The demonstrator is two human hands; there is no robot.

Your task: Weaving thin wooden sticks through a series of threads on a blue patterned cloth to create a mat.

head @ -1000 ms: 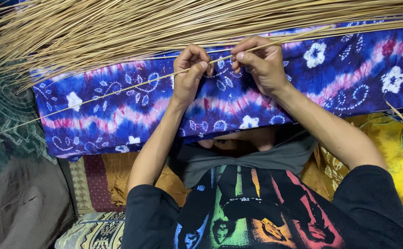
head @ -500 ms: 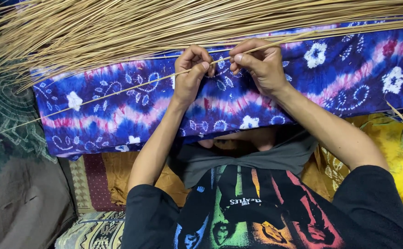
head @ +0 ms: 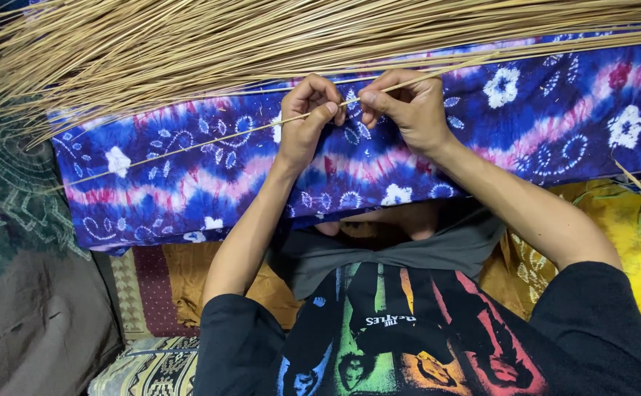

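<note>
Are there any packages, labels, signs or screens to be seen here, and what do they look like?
No packages, signs or screens.
Shirt print: bottom centre, on the person's black shirt; dark figures over green, yellow, orange and red stripes, with a small band of white lettering.
Cloth: across the middle, under both hands; blue, purple and pink tie-dye with white flowers, pattern only, no label.

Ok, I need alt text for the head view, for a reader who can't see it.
Two bare hands, left hand and right hand, pinch one thin tan stick between them over a blue, pink and white tie-dye cloth. A large pile of similar tan sticks lies beyond.
</note>
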